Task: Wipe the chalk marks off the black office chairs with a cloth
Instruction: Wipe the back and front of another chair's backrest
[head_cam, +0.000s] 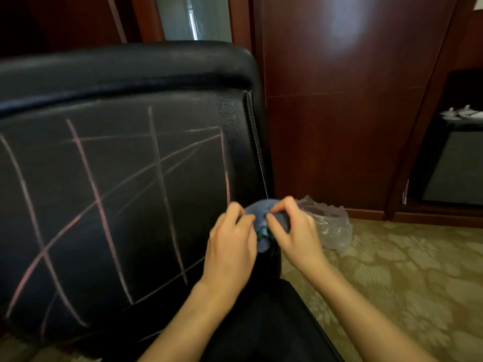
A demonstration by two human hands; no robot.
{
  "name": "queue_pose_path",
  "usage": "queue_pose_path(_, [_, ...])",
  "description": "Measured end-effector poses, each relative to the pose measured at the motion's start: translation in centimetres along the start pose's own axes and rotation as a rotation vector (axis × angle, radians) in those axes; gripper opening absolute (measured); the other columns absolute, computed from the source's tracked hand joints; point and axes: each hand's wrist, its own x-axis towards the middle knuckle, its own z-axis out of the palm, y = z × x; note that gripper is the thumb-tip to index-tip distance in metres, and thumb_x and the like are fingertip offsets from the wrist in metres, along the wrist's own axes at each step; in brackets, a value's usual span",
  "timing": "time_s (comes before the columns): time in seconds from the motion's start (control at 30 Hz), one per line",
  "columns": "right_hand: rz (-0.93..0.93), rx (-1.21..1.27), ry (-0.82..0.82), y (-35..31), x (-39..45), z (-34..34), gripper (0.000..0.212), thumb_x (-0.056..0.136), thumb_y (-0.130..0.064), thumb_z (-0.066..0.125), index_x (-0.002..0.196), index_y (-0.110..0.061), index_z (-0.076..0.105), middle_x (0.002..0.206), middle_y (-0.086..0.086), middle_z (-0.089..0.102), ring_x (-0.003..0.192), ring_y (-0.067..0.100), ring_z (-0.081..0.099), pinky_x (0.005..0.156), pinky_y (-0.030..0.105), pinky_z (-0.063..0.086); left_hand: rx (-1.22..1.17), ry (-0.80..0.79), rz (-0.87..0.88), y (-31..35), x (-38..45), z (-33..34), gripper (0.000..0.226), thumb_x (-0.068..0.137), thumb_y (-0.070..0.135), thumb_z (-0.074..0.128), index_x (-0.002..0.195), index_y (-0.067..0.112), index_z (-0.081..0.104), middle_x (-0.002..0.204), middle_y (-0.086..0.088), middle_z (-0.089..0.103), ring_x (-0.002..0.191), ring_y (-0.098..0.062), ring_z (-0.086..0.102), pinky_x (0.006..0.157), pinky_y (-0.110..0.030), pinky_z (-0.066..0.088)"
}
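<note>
Both grips pinched one bunched blue cloth, left hand and right hand at the lower right edge of the black office chair; pink chalk marks crossed its back unwiped; folding a flat pad first would likely wipe cleaner; patterned carpet, plastic bag, wood panelling behind.

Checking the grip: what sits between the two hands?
The bunched blue cloth, pinched by the left hand and right hand in the head view, beside the chair back.
</note>
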Motion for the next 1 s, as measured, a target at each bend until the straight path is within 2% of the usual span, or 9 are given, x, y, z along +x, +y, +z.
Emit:
queue_pose_path(0.1, [0.032, -0.054, -0.114, 0.7, -2.0, -0.9, 0.014, 0.091, -0.029, 0.063, 0.092, -0.027, 0.05, 0.081, -0.015, 0.059, 0.076, 0.003, 0.06, 0.065, 0.045, 0.051, 0.012, -0.102, 0.009, 0.4, -2.0, 0.5, 0.009, 0.078, 0.001, 0.076, 0.084, 0.003, 0.07, 0.091, -0.008, 0.057, 0.072, -0.021, 0.061, 0.06, -0.041, 0.057])
queue_pose_path(0.17, [0.002, -0.056, -0.138, -0.5, -0.6, -2.0, 0.014, 0.09, -0.036, 0.06, 0.092, -0.025, 0.052, 0.08, -0.013, 0.061, 0.076, 0.004, 0.061, 0.065, 0.045, 0.052, 0.011, -0.069, 0.032, 0.7, -1.0, -0.2, 0.004, 0.083, 0.003, 0.072, 0.086, 0.004, 0.07, 0.092, -0.007, 0.055, 0.073, -0.021, 0.061, 0.062, -0.041, 0.056])
queue_pose_path(0.33, [-0.157, -0.037, 0.139, -6.9, 10.2, -4.6, 0.018, 0.089, -0.026, 0.062, 0.104, -0.016, 0.064, 0.095, -0.003, 0.07, 0.088, 0.013, 0.066, 0.078, 0.037, 0.052, 0.023, 0.258, 0.055, 2.1, 9.0, -5.3, 0.008, 0.089, 0.009, 0.064, 0.089, 0.005, 0.07, 0.092, -0.009, 0.053, 0.075, -0.021, 0.054, 0.069, -0.033, 0.042])
queue_pose_path(0.43, [-0.208, -0.202, 0.16, -9.2, 16.1, -4.9, 0.031, 0.089, -0.031, 0.059, 0.117, -0.022, 0.067, 0.113, -0.003, 0.071, 0.105, 0.021, 0.066, 0.087, 0.037, 0.052, 0.081, 0.304, -0.009, 2.4, 14.5, -7.7, 0.016, 0.093, 0.013, 0.06, 0.095, 0.005, 0.074, 0.099, -0.01, 0.053, 0.082, -0.025, 0.057, 0.067, -0.029, 0.033])
queue_pose_path(0.53, [-0.219, -0.34, 0.144, -8.9, 17.4, -3.5, 0.024, 0.09, -0.032, 0.059, 0.11, -0.022, 0.065, 0.107, -0.001, 0.07, 0.099, 0.029, 0.066, 0.079, 0.044, 0.052, 0.15, 0.233, -0.079, 1.9, 15.8, -7.6, 0.022, 0.098, 0.017, 0.055, 0.104, 0.008, 0.074, 0.109, -0.008, 0.05, 0.091, -0.026, 0.057, 0.067, -0.026, 0.026])
queue_pose_path(0.63, [-0.217, -0.192, 0.182, -7.1, 14.7, -2.5, 0.016, 0.09, -0.028, 0.06, 0.102, -0.019, 0.064, 0.098, -0.003, 0.07, 0.089, 0.022, 0.067, 0.073, 0.043, 0.052, 0.144, 0.194, -0.055, 1.7, 13.6, -6.6, 0.021, 0.097, 0.015, 0.055, 0.104, 0.007, 0.074, 0.107, -0.008, 0.052, 0.091, -0.025, 0.058, 0.068, -0.022, 0.024])
queue_pose_path(0.8, [-0.215, -0.104, 0.166, -2.0, 6.5, -1.1, 0.021, 0.093, -0.027, 0.057, 0.103, -0.012, 0.067, 0.098, 0.0, 0.069, 0.089, 0.016, 0.067, 0.075, 0.039, 0.054, 0.097, 0.065, -0.002, 1.4, 6.0, -2.8, 0.006, 0.087, 0.007, 0.066, 0.084, 0.005, 0.071, 0.093, -0.01, 0.053, 0.074, -0.029, 0.06, 0.063, -0.037, 0.045])
queue_pose_path(0.9, [-0.201, -0.133, 0.17, 0.8, 0.6, 0.4, 0.018, 0.093, -0.025, 0.057, 0.102, -0.012, 0.067, 0.093, 0.002, 0.068, 0.081, 0.015, 0.066, 0.068, 0.032, 0.053, 0.016, -0.007, -0.024, 0.9, 0.7, 0.5, 0.003, 0.084, 0.006, 0.069, 0.082, 0.006, 0.071, 0.09, -0.005, 0.055, 0.07, -0.02, 0.059, 0.061, -0.031, 0.048])
queue_pose_path(1.0, [-0.07, -0.156, 0.09, 3.9, -5.9, 2.0, 0.012, 0.092, -0.028, 0.055, 0.099, -0.02, 0.061, 0.088, 0.0, 0.066, 0.073, 0.015, 0.065, 0.061, 0.034, 0.053, -0.086, -0.2, -0.221, 0.4, -4.3, 3.8, 0.009, 0.095, 0.018, 0.06, 0.097, 0.013, 0.068, 0.096, 0.011, 0.05, 0.081, -0.006, 0.057, 0.072, -0.022, 0.047])
